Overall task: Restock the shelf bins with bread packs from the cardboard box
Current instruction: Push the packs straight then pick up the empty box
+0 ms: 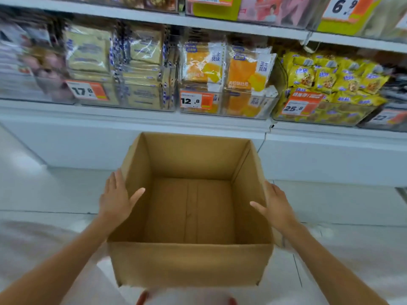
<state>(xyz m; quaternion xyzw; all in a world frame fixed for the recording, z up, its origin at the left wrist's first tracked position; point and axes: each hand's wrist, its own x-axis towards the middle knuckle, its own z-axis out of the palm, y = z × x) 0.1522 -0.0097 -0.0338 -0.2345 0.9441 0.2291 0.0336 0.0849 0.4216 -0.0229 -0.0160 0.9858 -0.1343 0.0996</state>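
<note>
The shelf (132, 119) runs across the upper view. Its clear bins (242, 111) stand side by side along it and look full to their fronts. Below the shelf, centred in front of you, is the box (191, 265). Its top is open and its bottom is bare, with no packs inside. Whether it rests on the floor (44, 194) or hangs in your grip cannot be told.

Handling, box: empty corrugated board, judged light and fairly stiff. The open walls will likely bow if squeezed hard. Take hold at the two side walls near the top edge, one hand to each side. Support the bottom if the box twists.

Handling, packs (204, 62): soft bread in thin glossy film, judged light, crushable and somewhat slippery. Take each pack by its flat faces or its sealed edge. Do not press the middle. Every pack in view stands in the bins.

Left hand (114, 201): pinches the left wall, thumb inside, fingers flat outside. Right hand (277, 208): pinches the right wall the same way.
</note>
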